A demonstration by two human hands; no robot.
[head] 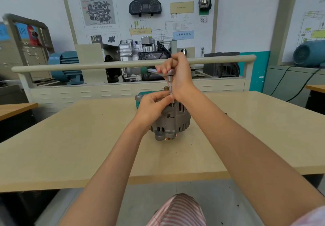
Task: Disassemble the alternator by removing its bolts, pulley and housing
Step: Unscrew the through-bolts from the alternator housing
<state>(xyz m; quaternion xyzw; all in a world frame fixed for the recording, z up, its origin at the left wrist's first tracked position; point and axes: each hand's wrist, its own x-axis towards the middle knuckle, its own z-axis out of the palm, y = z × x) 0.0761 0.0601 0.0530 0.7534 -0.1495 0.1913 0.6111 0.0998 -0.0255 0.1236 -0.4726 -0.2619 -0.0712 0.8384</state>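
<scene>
A grey alternator [173, 122] stands on the beige table [88, 138], pulley end facing down toward me. A ratchet wrench [169, 78] with a long extension stands upright on the top of the housing. My right hand [177, 71] grips the ratchet's head and handle from above. My left hand [154, 102] pinches the lower end of the extension where it meets the alternator. The bolt under the socket is hidden by my fingers.
A green object [139, 102] with a grey part lies just behind the alternator. Beyond the table stands a training bench with a rail [105, 65], a transmission unit [140, 50] and a display board. A blue motor [65, 64] sits at the left.
</scene>
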